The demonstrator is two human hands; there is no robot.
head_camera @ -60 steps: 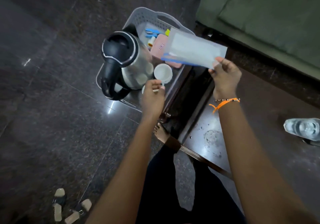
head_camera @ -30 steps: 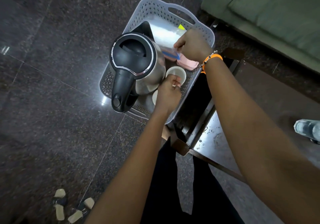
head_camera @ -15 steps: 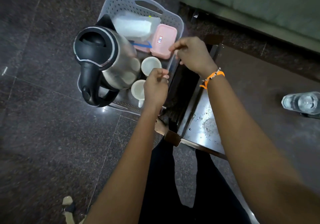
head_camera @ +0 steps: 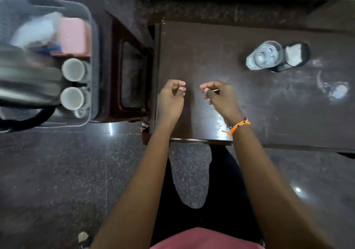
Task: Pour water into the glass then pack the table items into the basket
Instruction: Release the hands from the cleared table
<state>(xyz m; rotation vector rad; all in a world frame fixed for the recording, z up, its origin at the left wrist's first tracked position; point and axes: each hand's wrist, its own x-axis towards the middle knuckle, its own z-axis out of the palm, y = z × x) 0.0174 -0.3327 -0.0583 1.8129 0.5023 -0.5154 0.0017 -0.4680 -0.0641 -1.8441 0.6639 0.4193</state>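
On table: glass, dark base touching

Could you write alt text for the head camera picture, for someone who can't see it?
Seen from above, a person's left hand and right hand hang loosely curled and empty over a dark wooden table, where a glass of water stands. Left of the table, a grey basket holds a kettle, two white cups and a pink box.

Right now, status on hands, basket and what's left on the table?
Left hand and right hand empty, loosely curled over table. Basket holds kettle, two cups, pink box. Glass of water on table, path clear.
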